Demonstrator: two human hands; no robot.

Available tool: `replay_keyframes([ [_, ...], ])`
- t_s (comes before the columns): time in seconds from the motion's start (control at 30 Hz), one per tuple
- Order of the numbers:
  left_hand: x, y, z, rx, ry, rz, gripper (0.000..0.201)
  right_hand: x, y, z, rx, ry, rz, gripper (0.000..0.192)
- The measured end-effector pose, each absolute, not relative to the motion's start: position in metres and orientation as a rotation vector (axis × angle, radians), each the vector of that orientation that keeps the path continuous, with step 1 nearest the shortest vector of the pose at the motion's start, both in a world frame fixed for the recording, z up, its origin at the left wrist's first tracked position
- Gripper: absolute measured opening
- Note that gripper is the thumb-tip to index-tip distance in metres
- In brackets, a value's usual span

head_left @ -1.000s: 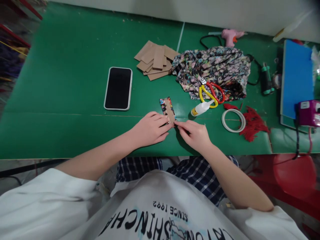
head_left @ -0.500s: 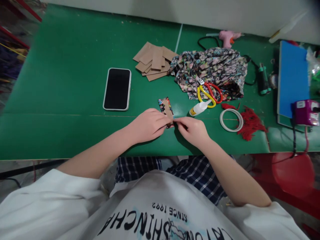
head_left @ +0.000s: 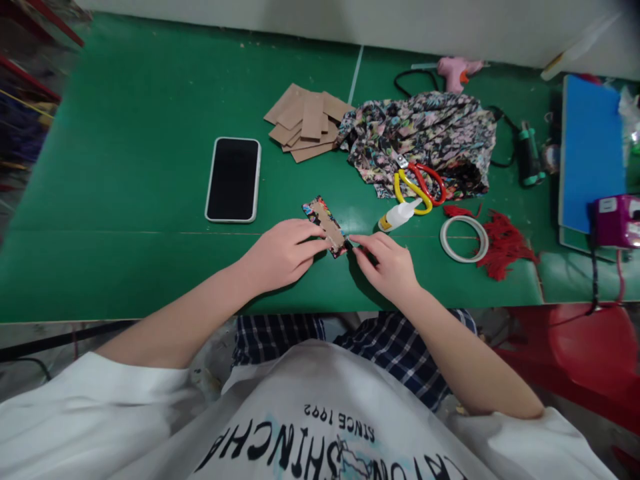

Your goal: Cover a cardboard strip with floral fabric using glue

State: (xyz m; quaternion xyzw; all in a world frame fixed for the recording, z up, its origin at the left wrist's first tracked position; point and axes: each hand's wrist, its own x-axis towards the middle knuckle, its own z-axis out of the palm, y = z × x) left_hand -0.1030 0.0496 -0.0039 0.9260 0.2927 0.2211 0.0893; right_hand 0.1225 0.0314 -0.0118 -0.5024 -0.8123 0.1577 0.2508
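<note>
A small cardboard strip (head_left: 328,224) edged with dark floral fabric lies slanted on the green table in front of me. My left hand (head_left: 287,255) holds its left side near the lower end, fingertips on the edge. At the lower right corner, my right hand (head_left: 387,263) pinches a dark bit of the fabric edge between thumb and forefinger. Just beyond my right hand lies a small white glue bottle (head_left: 397,217) with a pointed nozzle. Scissors (head_left: 427,190) with one yellow and one red handle rest partly on a crumpled floral cloth (head_left: 420,130).
A phone (head_left: 233,180) lies to the left. Behind the strip are several cardboard pieces (head_left: 313,117). Rightward are a tape roll (head_left: 444,248), red threads (head_left: 503,247), a pink glue gun (head_left: 455,73), a blue board (head_left: 590,153) and a purple device (head_left: 617,220).
The strip has turned, its far end swinging left, so it lies more slanted. My left fingers have drawn back a little to the left, uncovering more of the cardboard.
</note>
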Motion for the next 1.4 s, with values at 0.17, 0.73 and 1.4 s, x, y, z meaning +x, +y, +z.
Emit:
replay_keyframes([
  [0.17,-0.104,0.042,-0.011,2.881,0.744,0.564,0.024,0.122,0.028,-0.017,-1.213,-2.335,0.263,0.027],
  [0.73,-0.101,0.041,-0.019,2.904,0.798,0.532,0.028,0.113,0.029,-0.017,-0.942,-2.585,0.020,0.026],
  [1.4,-0.094,0.054,-0.010,2.834,0.827,0.497,0.023,0.120,0.028,-0.005,-1.209,-2.229,0.378,0.034],
])
